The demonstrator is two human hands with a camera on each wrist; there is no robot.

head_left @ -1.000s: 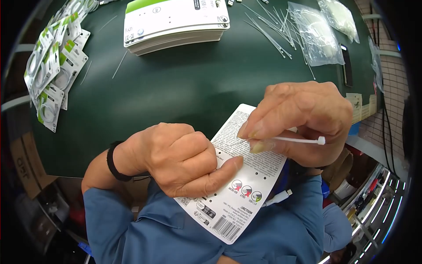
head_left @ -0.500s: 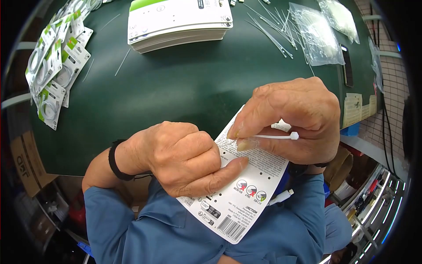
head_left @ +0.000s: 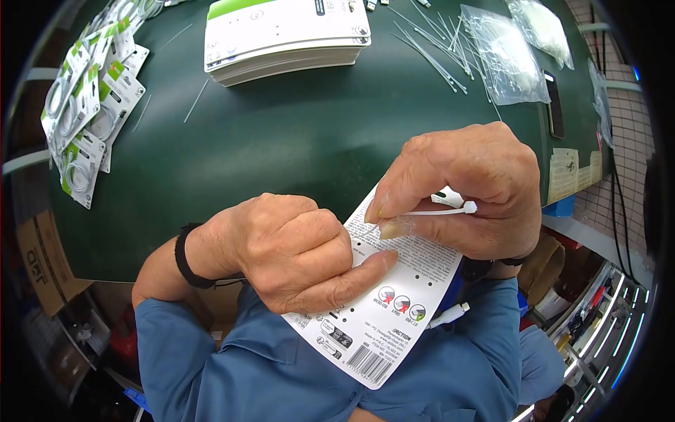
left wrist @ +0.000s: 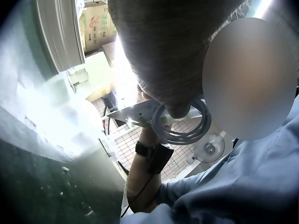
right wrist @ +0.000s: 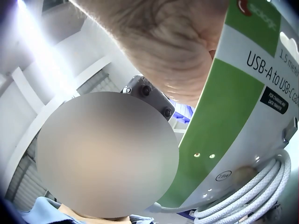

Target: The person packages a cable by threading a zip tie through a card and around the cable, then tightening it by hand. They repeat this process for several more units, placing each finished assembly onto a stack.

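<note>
In the head view a printed card [head_left: 394,309] lies tilted over the lap, back side up. The left hand [head_left: 299,257] grips it at its left edge, thumb flat on the print. Between thumb and forefinger the right hand [head_left: 460,190] pinches a white zip tie [head_left: 446,211], its head pointing right and its thin end near the card's holes. A coiled white cable [right wrist: 264,196] sits against the card's green and white front [right wrist: 210,116] in the right wrist view; the left wrist view shows the coil [left wrist: 182,137] under the left hand's fingers.
Stacked cards [head_left: 288,42] stand at the back of the green table [head_left: 246,133]. Finished-looking cards with cables [head_left: 77,112] pile up at the left. Loose zip ties [head_left: 439,56], plastic bags [head_left: 506,60] and a phone [head_left: 554,105] lie at the back right.
The right hand has moved left and slightly up with the zip tie, bringing it closer to the left hand. The card has shifted slightly right in view.
</note>
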